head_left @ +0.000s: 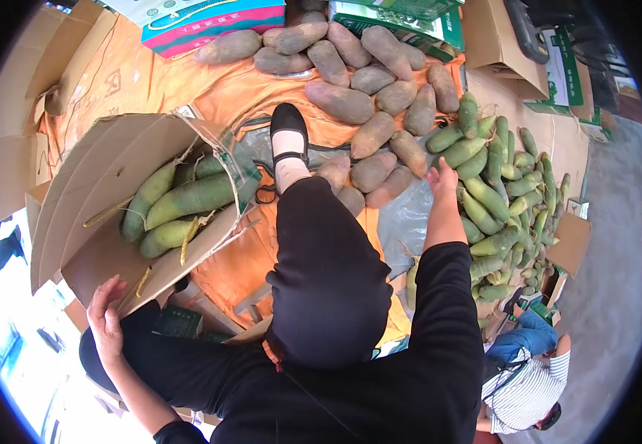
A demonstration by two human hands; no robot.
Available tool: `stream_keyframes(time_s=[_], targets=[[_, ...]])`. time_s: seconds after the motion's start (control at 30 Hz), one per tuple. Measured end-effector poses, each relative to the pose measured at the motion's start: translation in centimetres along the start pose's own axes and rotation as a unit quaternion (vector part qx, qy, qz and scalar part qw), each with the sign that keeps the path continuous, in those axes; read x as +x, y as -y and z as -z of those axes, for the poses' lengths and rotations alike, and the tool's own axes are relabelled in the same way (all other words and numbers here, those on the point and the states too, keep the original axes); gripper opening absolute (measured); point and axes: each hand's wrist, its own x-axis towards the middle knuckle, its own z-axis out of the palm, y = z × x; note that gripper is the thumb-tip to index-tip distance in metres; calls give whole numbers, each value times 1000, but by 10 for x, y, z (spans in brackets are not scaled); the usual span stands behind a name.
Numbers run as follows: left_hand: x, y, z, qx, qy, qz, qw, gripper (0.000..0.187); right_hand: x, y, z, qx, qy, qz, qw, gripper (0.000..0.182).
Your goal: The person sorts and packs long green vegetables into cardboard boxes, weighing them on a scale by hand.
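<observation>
We look down on a wrinkled orange cloth sheet spread over the ground, with a smooth grey floor beyond it at the right. Our black flat shoe with a strap stands on the sheet, and a person in a striped shirt and blue trousers is low down at the lower right.

Beside our leg, a large open brown cardboard box leans tilted, with yellow twisted rope handles; inside lie several long, smooth green radishes. At the top stand a pink and turquoise printed carton and a green and white printed carton. In front of these, oblong dusty purple-brown roots lie loose, next to a heap of pale-tipped green radishes.

Our left hand is just beside the box's lower edge, fingers loosely bent and apart. Our right hand is at the heap's near side, fingers spread; we cannot tell whether either hand is touching anything.
</observation>
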Motion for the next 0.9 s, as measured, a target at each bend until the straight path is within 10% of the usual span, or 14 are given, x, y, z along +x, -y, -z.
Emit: stream_keyframes(time_s=[0.37, 0.9], targets=[[8, -12, -5, 20, 2, 26, 999, 78, 53, -5, -14, 35, -79, 9, 996, 30], [3, -12, -1, 32, 26, -20, 999, 78, 13, 1, 15, -87, 103, -87, 987, 51]])
